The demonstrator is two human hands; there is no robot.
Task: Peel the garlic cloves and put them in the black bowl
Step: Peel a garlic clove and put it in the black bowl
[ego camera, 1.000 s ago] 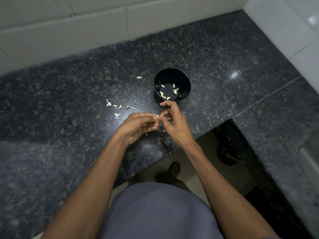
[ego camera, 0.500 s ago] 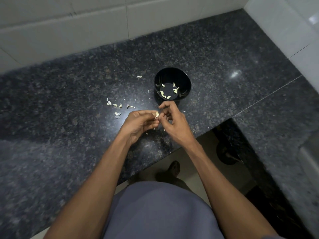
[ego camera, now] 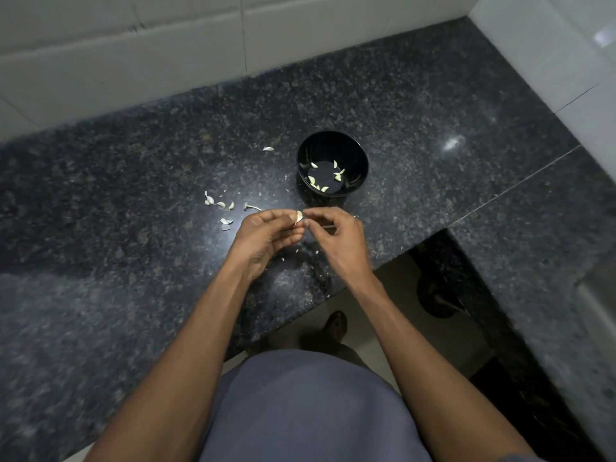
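Note:
A small pale garlic clove [ego camera: 299, 216] sits between the fingertips of both hands, just in front of the black bowl [ego camera: 358, 161]. My left hand [ego camera: 266, 236] pinches the clove from the left with thumb and curled fingers. My right hand [ego camera: 336, 240] pinches at its right side, fingers bent. Several peeled cloves [ego camera: 322, 176] lie in the bottom of the bowl. Several pale cloves and bits of skin [ego camera: 220, 206] lie on the counter left of the hands.
The dark speckled granite counter [ego camera: 133, 261] runs along a white tiled wall [ego camera: 166, 51]. Its front edge [ego camera: 300, 315] passes under my forearms, with an L-shaped return on the right [ego camera: 533, 261]. A lone skin flake [ego camera: 267, 148] lies left of the bowl.
Both hands have shifted slightly upward toward the bowl, still working the clove. More of the pale clove shows between the fingertips now.

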